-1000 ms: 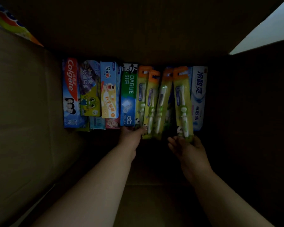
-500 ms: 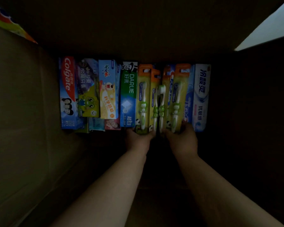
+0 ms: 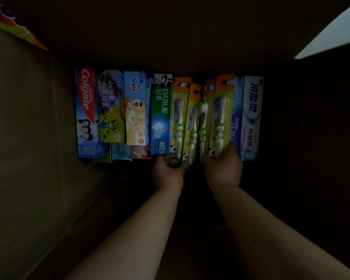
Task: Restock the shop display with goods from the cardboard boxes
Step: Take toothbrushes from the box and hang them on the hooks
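A: Dim cardboard box [image 3: 28, 138], both arms reaching deep inside. Fingers?

B: Left hand [image 3: 167, 174] curls round the bottom ends of two toothbrush packs [image 3: 183, 122]; right hand [image 3: 223, 168] grips the bottoms of the other toothbrush packs [image 3: 218, 118]. Both clamped on, thumbs mostly hidden.

A: Around them?

B: Packs stand between the Darlie carton [image 3: 161, 114] and a blue toothpaste carton [image 3: 236, 118], with a white one [image 3: 253, 118] beyond. Colgate carton [image 3: 86, 112] and kids' toothpaste cartons [image 3: 111, 106] sit further left.

A: Progress?

B: Early, I'd judge. Row looks full, brushes gripped but not lifted out. No display shelf in view, so everything seems left to shelve.
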